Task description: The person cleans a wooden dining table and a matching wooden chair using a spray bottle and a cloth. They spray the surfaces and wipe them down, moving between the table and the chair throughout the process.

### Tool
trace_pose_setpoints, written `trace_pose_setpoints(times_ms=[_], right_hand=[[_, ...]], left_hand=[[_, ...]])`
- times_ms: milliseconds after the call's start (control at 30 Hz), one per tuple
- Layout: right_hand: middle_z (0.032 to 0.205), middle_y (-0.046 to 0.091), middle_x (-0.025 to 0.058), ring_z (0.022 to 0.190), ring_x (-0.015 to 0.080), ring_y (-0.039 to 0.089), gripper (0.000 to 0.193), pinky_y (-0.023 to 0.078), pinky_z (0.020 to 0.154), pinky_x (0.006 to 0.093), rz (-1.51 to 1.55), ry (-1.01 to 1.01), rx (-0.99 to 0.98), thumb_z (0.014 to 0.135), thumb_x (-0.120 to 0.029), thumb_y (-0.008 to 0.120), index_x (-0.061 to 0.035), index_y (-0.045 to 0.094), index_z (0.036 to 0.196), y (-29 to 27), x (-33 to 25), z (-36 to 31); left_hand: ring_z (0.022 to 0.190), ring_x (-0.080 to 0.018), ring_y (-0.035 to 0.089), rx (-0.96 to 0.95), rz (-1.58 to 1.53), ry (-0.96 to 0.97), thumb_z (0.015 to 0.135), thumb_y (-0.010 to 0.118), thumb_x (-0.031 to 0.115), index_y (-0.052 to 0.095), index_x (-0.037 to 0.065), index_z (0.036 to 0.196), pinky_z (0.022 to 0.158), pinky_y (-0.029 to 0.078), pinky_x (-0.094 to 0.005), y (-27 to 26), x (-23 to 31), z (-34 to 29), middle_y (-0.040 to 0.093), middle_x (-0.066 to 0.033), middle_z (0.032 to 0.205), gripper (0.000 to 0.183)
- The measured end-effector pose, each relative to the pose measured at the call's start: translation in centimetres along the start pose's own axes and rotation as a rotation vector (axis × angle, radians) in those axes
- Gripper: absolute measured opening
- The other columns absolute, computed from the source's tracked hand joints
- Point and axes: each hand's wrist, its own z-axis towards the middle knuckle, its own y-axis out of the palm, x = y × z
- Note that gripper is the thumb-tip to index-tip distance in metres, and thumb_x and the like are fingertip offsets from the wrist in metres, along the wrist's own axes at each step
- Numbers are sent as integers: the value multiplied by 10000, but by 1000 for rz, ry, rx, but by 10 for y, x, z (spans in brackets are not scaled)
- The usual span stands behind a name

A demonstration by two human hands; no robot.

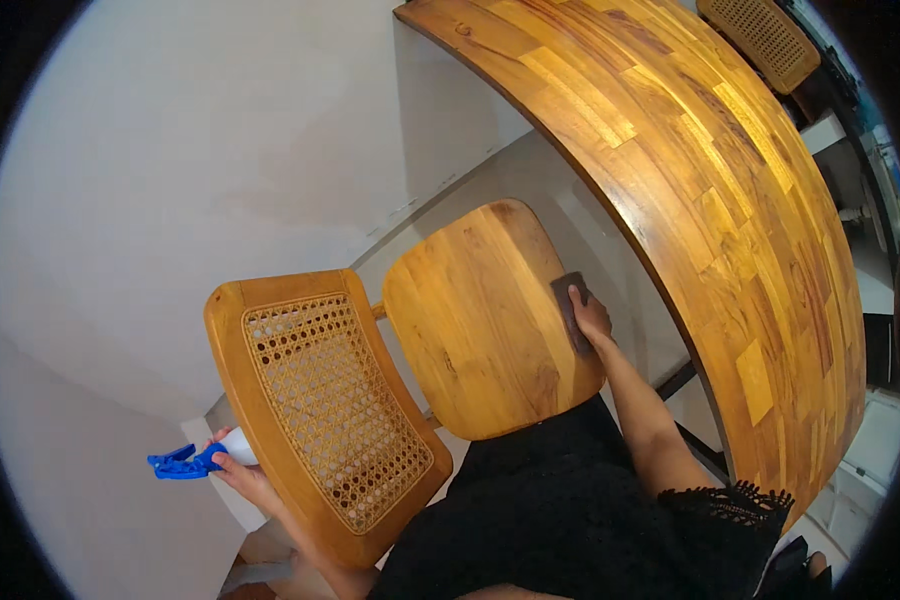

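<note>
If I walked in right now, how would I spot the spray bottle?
Find the big wooden table, then the chair left of it. Past the chair's woven backrest, the left hand holds the spray bottle. Its bright blue head stands out from the brown wood.

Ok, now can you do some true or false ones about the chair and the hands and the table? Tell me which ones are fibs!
1. The right hand holds a dark cloth or pad against the chair seat. True.
2. The left hand is empty. False: the left hand grips a spray bottle with a blue top.
3. The backrest has a woven panel. True.
4. The tabletop is plain white. False: the tabletop is shiny wood in golden and brown strips.
5. The person's clothes are black. True.
</note>
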Motion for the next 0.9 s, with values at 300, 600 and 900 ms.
trace_pose_setpoints(times_ms=[300, 600, 900], right_hand=[[1194, 543, 236, 1143, 391, 491, 799, 375, 952, 457, -48, -80, -97, 853, -659, 316, 27, 512, 1213, 3, 0, 35], [1326, 445, 185, 1246, 317, 404, 506, 292, 1025, 465, 459, -492, -127, 935, -434, 386, -73, 472, 1280, 8, -47, -15], [1515, 98, 59, 1396, 244, 54, 584, 48, 1048, 635, -654, -986, 299, 866, -524, 432, -304, 310, 1393, 86, -141, 19]], left_hand=[[939, -144, 504, 124, 279, 5, 927, 451, 450, 399, 83, 1175, 813, 449, -289, 20, 15, -17, 504, -55, 1066, 446], [1012, -169, 476, 87, 611, 213, 951, 431, 399, 432, 48, 1157, 885, 403, -310, 32, 43, 0, 509, -68, 1089, 407], [1059, -212, 437, 87, 803, 443, 943, 452, 398, 420, 7, 1148, 966, 304, -346, 43, 51, 1, 486, -97, 1118, 442]])
